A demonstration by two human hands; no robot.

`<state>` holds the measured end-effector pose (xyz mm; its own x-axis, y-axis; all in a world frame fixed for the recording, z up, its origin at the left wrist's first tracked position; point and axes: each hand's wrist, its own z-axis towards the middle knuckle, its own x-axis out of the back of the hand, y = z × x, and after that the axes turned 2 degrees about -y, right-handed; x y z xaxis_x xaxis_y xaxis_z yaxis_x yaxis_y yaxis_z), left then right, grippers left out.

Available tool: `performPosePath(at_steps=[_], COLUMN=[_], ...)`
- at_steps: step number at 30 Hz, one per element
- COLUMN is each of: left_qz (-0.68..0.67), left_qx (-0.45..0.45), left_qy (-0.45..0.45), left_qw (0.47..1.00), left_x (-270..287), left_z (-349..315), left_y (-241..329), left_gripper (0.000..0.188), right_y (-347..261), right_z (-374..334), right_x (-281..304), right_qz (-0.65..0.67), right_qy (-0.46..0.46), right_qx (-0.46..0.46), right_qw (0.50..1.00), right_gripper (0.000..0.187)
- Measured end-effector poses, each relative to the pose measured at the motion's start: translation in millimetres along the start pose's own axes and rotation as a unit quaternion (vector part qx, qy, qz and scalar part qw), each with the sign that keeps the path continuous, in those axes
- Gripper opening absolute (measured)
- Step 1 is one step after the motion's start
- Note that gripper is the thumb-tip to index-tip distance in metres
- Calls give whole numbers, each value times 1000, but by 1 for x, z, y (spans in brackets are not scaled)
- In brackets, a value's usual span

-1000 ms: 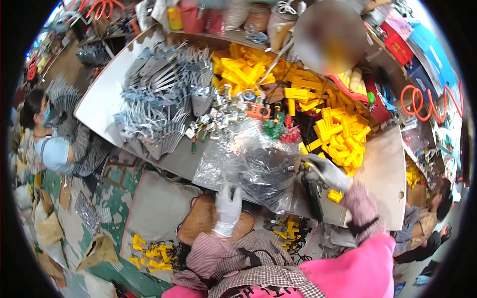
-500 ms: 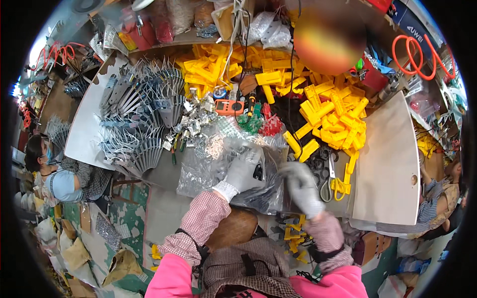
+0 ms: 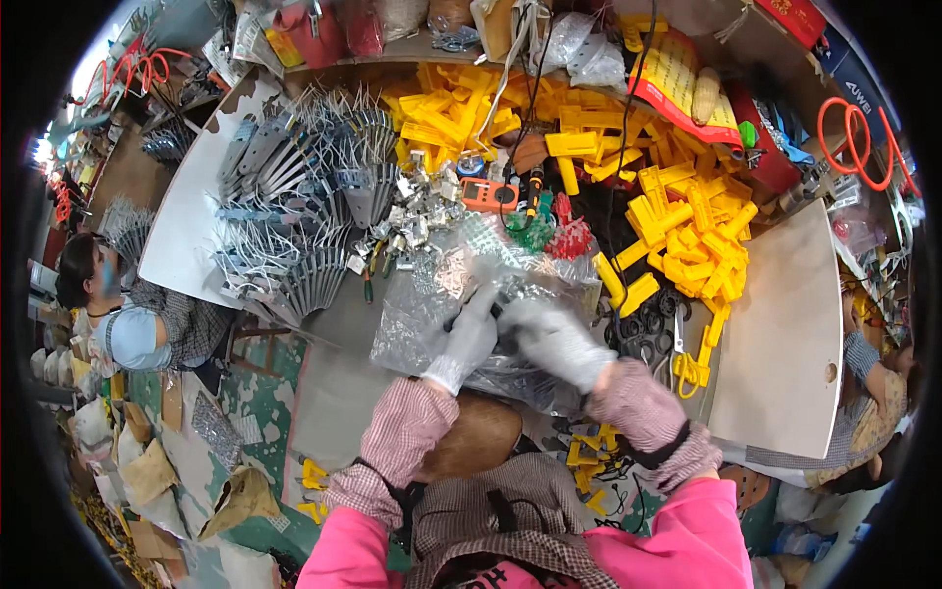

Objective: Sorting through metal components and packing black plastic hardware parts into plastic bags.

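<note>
- The clear plastic bag [image 3: 407, 324] lies flat on the counter [image 3: 339, 339], under both hands; its long axis seems to run left to right, though I can't make out which end opens.
- It's thin, glossy, crinkled film.
- The left hand [image 3: 472, 334] angles away and rightward, the right hand [image 3: 552, 339] away and leftward, in pale gloves, meeting above the bag; from here, blur hides whether their fingers grip anything.
- Beyond, boxy yellow plastic pieces [image 3: 702, 236] lie heaped; leftward, flat grey metal pieces [image 3: 304, 280] fan out.

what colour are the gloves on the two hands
Greyish white on both left hand and right hand, best seen in the head view.
</note>
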<state>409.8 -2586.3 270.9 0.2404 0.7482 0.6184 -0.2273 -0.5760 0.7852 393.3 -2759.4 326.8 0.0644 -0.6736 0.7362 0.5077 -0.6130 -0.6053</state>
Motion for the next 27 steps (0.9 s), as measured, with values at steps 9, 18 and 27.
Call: performPosePath(at_steps=[9,18,27], left_qz=[230,20,178], left_qx=[-4,0,-113], left_qy=[-74,-64,-132], left_qw=[970,998,969], left_x=[23,30,-4], left_z=[-3,16,32], left_y=[-23,-31,-49], left_gripper=[116,77,111], right_y=[39,46,101], right_z=[7,18,9], right_x=[-18,-12,-44], right_qz=[-272,-283,-176], right_qy=[-118,-244,-260], right_qx=[-128,-248,-118], right_qw=[946,894,942], right_gripper=[38,78,99])
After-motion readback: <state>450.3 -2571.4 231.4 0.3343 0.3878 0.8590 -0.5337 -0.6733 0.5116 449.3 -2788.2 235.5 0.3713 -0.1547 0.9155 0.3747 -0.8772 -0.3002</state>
